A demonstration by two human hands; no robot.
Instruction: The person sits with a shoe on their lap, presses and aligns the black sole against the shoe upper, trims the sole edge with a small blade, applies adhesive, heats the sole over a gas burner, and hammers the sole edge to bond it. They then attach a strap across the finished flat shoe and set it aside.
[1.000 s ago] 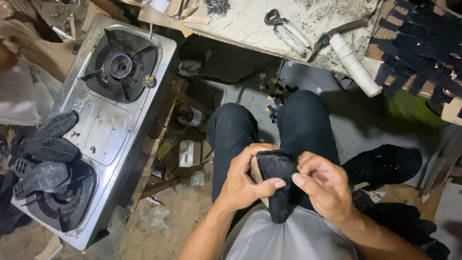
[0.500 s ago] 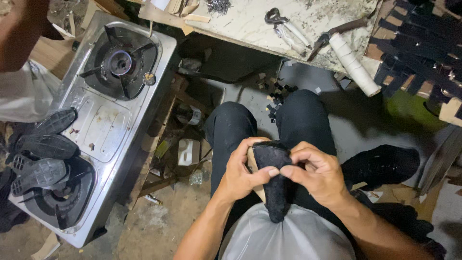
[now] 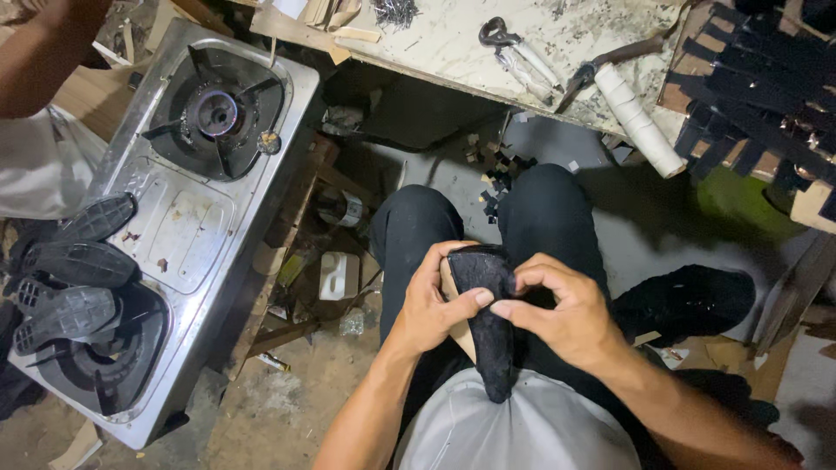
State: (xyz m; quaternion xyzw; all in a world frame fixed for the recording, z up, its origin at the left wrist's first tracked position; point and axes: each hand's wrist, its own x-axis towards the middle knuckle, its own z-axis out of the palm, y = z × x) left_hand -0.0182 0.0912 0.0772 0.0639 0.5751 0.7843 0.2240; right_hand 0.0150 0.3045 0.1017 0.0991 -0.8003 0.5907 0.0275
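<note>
Your left hand (image 3: 431, 305) grips black shoe upper (image 3: 488, 300) | your right hand (image 3: 566, 313) pinches its edge | over your lap | gas stove (image 3: 174, 209) at left

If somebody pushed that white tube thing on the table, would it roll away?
Probably. The white roll is round like a cylinder and lies on its side on the speckled table, so a push across it would likely set it rolling. It already sticks out over the table edge, so it might well drop off. It looks like wound material, probably fairly light.
</note>
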